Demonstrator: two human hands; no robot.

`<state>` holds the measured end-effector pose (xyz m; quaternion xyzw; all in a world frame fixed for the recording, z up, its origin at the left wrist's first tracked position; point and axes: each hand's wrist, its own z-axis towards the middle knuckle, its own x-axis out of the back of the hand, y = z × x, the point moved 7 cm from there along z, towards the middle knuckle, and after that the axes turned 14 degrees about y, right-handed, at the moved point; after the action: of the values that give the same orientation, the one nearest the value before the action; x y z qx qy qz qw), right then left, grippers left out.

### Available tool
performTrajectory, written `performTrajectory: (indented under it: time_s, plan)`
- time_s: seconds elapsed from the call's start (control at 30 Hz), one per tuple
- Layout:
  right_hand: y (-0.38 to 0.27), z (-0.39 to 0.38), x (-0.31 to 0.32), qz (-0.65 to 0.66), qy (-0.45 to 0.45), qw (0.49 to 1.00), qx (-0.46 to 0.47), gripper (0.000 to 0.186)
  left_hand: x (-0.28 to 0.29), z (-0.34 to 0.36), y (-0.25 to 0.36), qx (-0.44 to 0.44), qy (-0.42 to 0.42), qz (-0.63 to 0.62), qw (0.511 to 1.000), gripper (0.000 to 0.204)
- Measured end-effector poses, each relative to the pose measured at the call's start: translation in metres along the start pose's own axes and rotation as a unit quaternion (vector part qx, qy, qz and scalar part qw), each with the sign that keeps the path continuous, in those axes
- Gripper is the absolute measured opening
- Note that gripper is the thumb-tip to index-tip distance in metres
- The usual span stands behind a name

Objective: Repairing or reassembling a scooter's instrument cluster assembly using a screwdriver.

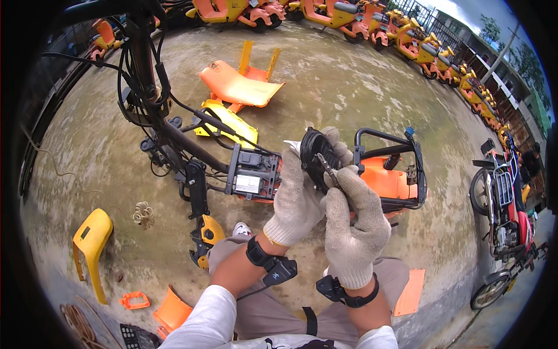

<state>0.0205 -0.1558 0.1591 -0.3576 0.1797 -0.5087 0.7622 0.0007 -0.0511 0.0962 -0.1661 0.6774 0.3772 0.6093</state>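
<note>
My left hand (293, 203), in a pale knitted glove, holds a black oval housing (314, 155) upright, its fingertips round the top edge and a white scrap of something beside it. My right hand (356, 224), also gloved, pinches a slim metal tool (328, 169) whose tip touches the housing's face; I cannot make out exactly what kind it is. Behind my hands is a stripped scooter frame with a black battery tray (250, 168) and an orange rear body (389, 183); a dark steering column (148, 87) with hanging cables rises at the left.
Orange panels (238, 87) and a yellow panel (224, 119) lie beyond the frame. A yellow piece (93, 232), coiled cord (143, 215) and smaller orange parts (173, 308) are on the concrete at left. Parked scooters (322, 14) line the back; red motorcycles (507, 232) stand at right.
</note>
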Motion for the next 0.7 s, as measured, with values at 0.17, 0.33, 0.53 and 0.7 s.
performTrajectory:
  time_s: [0.17,0.33,0.53,0.7]
  plan:
    - [-0.009,-0.005,0.002,0.001,0.067,0.997,0.037,0.027,-0.006,-0.006,0.008,-0.058,-0.019,0.051,0.997,0.079]
    - [-0.012,-0.01,0.002,0.01,0.046,0.999,0.015,0.028,-0.008,-0.009,0.011,-0.071,-0.01,0.029,0.997,0.08]
    - [-0.011,-0.01,0.004,-0.001,0.083,0.996,0.015,0.026,-0.007,-0.009,0.007,-0.085,0.029,0.045,0.995,0.081]
    - [-0.008,-0.008,0.004,0.013,0.082,0.996,-0.032,0.025,-0.006,-0.012,0.006,-0.094,0.036,0.07,0.992,0.083]
